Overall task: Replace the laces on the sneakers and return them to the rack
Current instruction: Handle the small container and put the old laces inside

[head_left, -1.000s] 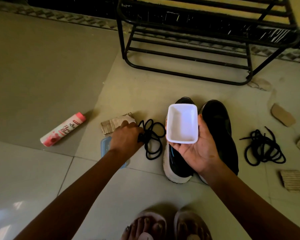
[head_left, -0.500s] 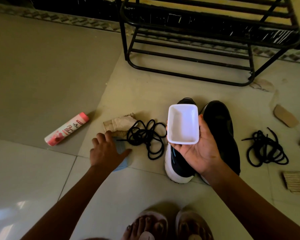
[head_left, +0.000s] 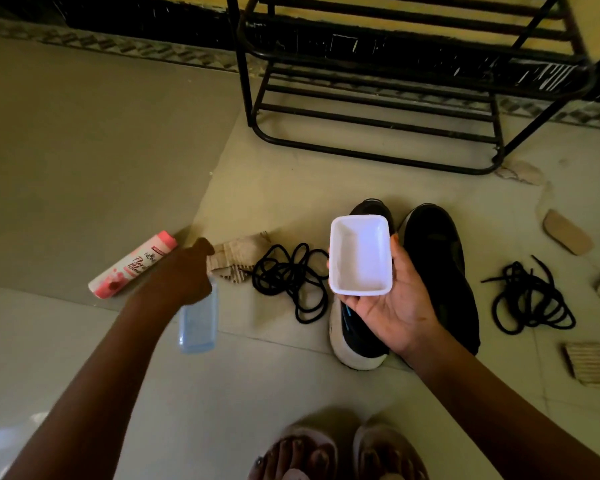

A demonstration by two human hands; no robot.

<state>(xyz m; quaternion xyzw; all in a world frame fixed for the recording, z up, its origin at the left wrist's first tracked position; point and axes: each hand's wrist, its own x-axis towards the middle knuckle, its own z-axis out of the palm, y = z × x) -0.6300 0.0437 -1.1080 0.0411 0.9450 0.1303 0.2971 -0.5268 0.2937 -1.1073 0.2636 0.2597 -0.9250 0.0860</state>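
Note:
Two black sneakers stand side by side on the floor, the left sneaker [head_left: 357,348] with a white sole and the right sneaker [head_left: 440,265] all dark. One loose black lace bundle [head_left: 291,282] lies left of them, another lace bundle [head_left: 530,299] to their right. My right hand [head_left: 395,306] holds an empty white rectangular container [head_left: 361,254] above the left sneaker. My left hand [head_left: 184,275], blurred, grips a translucent blue lid [head_left: 198,317] that hangs tilted below it. The black metal rack [head_left: 395,98] stands behind the sneakers, with no shoes on its visible shelves.
A pink spray can [head_left: 132,265] lies on the floor at the left. Cardboard scraps sit by the left laces [head_left: 236,254] and at the right [head_left: 565,232], [head_left: 591,363]. My sandalled feet [head_left: 340,452] are at the bottom edge.
My left hand let go of the left lace bundle, moved down-left onto the blue lid and now has it lifted off the floor. My right hand kept the white container still.

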